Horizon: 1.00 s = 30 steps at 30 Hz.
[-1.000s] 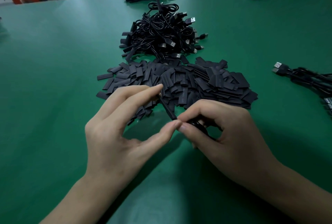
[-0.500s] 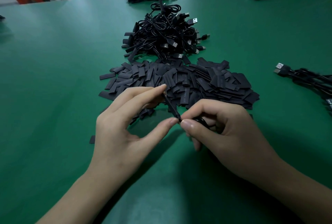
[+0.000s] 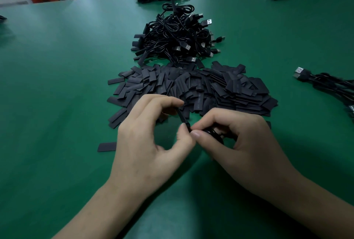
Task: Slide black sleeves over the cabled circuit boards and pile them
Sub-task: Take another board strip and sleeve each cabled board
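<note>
Black sleeve (image 3: 183, 117) in left hand (image 3: 151, 143)

Shows two bare hands and two bare forearms. Left hand (image 3: 149, 148) in the lower middle of the frame: slender fingers, fine creases over the knuckles, a short nail at the thumb tip. Left forearm (image 3: 95, 212) uncovered down to the lower left edge. Right hand (image 3: 243, 148) just right of centre, with a short, rounded thumbnail (image 3: 195, 133) showing a faint sheen. Right forearm (image 3: 310, 212) likewise uncovered, reaching the lower right corner. Wrists smooth and plain.
</note>
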Available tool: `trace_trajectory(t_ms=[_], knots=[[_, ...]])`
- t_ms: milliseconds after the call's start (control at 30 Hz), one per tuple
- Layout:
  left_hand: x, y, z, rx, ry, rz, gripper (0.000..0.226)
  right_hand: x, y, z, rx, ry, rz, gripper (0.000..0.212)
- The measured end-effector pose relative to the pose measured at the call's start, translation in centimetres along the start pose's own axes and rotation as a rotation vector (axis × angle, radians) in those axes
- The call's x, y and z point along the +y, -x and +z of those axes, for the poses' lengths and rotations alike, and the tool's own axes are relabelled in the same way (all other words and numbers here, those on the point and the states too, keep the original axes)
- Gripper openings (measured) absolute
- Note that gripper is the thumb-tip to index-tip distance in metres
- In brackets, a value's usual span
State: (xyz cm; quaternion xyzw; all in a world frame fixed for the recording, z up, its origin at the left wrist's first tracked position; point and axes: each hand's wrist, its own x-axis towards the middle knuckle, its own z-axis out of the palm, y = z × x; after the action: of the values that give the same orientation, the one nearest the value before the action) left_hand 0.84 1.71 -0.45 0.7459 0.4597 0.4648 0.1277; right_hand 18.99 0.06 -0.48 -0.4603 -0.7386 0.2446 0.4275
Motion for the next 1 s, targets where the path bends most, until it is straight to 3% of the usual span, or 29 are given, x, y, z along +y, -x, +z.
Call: trace_trajectory(t_ms=[333, 467, 600, 733, 867, 1000], knots=[[-0.9, 0.0, -0.3, -0.080, 0.061, -0.020, 0.043, 0.5, 0.0, -0.1, -0.024, 0.002, 0.004, 0.005], [-1.1, -0.1, -0.6, -0.016, 0.031, -0.013, 0.042, 0.8, 0.0, -0.1, -0.058, -0.026, 0.013, 0.004], [-1.5, -0.4, -0.9, 0.108, 0.087, -0.114, 0.040, 1.0, 0.0, -0.5, -0.113, 0.036, 0.000, 0.019], [-1.9, -0.4, -1.0, 0.144, 0.193, -0.224, 0.045, 1.3, 0.1, -0.3, -0.156, 0.084, -0.022, 0.009], [-2.1, -0.4, -0.7, 0.129, 0.286, -0.283, 0.055, 0.8, -0.5, -1.1, -0.044, 0.088, 0.030, 0.006], [-2.3, -0.5, -0.7, 0.091, 0.213, -0.238, 0.057, 0.3, -5.4, -4.3, 0.094, 0.211, 0.129, 0.005]])
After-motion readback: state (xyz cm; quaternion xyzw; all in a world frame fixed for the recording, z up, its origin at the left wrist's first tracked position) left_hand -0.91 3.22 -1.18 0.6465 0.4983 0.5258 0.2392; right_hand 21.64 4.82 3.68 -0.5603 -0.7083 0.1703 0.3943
